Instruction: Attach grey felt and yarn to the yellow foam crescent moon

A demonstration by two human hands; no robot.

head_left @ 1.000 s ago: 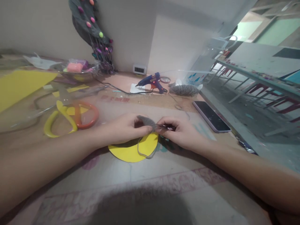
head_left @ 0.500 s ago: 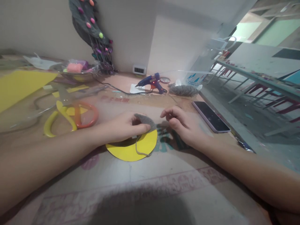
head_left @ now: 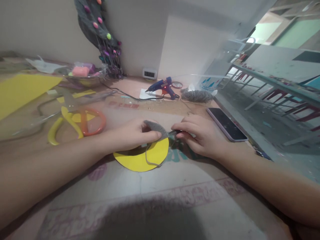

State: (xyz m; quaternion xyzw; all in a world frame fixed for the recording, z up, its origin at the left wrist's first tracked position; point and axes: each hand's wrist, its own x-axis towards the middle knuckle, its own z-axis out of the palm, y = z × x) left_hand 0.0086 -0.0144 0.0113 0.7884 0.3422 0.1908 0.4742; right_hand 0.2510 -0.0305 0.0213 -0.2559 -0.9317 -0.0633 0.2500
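My left hand (head_left: 136, 135) is closed on a yellow paper ring (head_left: 140, 162), thumb on top, holding it just over the table. Grey yarn (head_left: 155, 126) is wrapped round the ring's upper right part, and a loose yarn end hangs across the yellow face. To the right of the ring, my right hand (head_left: 197, 135) has thumb and forefinger pinched together beside the wrapped edge. A thin dark strand, which looks like the same yarn, shows between those fingertips; the other fingers are curled.
Scissors with orange handles (head_left: 93, 121) and a yellow-handled tool (head_left: 65, 125) lie to the left. At the back are a blue glue gun (head_left: 161, 87), a grey yarn bundle (head_left: 197, 95) and a small clock (head_left: 149, 73). A phone (head_left: 226, 124) lies right, near the table edge.
My right hand's thumb and forefinger, apart before, have come together on the strand beside the ring. The left hand and ring have stayed nearly in place.
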